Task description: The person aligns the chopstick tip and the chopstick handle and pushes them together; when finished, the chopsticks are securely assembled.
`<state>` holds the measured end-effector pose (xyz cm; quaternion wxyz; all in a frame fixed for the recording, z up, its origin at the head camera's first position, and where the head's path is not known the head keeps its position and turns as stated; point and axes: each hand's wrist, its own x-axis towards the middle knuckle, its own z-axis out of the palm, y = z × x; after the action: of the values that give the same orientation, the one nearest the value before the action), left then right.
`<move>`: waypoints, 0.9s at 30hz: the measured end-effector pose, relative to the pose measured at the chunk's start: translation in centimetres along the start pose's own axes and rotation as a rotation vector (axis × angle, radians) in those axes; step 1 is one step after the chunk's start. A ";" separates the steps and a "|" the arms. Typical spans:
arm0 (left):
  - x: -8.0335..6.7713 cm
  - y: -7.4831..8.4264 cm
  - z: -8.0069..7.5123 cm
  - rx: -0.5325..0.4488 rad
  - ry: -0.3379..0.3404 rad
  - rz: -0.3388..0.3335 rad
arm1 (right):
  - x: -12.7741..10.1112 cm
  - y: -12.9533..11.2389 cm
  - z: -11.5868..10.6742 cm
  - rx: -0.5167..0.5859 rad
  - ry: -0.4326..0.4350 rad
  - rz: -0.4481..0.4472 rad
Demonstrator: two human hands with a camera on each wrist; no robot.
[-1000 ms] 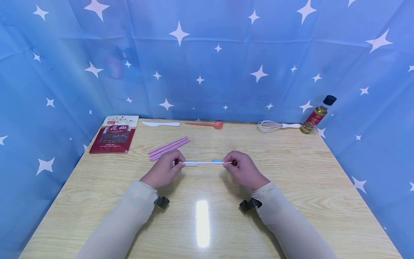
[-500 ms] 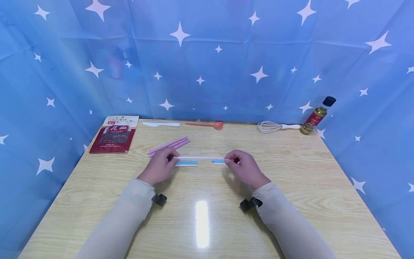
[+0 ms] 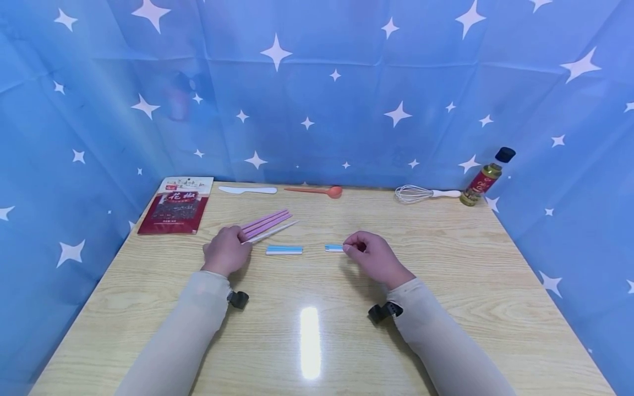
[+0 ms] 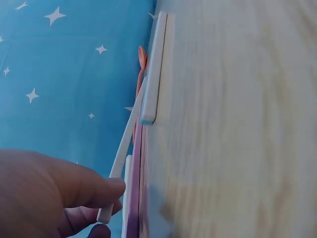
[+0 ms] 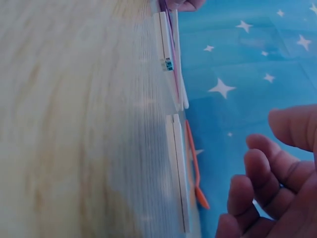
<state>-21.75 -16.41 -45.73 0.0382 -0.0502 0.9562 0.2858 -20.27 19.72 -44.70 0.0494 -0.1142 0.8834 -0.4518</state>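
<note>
White stick (image 3: 271, 232) is pinched at one end by the left hand (image 3: 225, 250), beside pink sticks (image 3: 266, 222); held so, it could swing into them. Right hand (image 3: 369, 253), loosely curled, empty, could nudge blue piece (image 3: 334, 248) across the bench (image 3: 446, 286).

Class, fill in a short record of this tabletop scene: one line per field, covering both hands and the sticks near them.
Left hand: pinches a thin white stick beside the pink sticks
Right hand: fingers curled at the end of a short blue-and-white piece, grip unclear
Between hands: another blue-and-white piece lying flat
Surface: light wooden table
</note>
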 end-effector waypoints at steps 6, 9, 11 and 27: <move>0.3 -0.5 -0.4 0.008 -0.020 -0.051 | 0.0 -0.1 -0.1 -0.013 -0.011 0.002; 0.3 -0.7 -0.5 -0.002 -0.017 -0.063 | -0.1 -0.2 -0.1 -0.015 -0.009 0.011; 0.3 -0.7 -0.6 -0.008 -0.015 -0.068 | -0.1 -0.1 -0.1 -0.016 -0.013 0.014; -0.8 1.7 0.8 -0.030 -0.160 0.331 | 0.1 0.8 -0.4 -0.169 -0.210 0.128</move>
<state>-21.07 -14.50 -45.41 0.0660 0.1303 0.9410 0.3053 -20.56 20.47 -45.04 0.1605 -0.1080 0.9138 -0.3572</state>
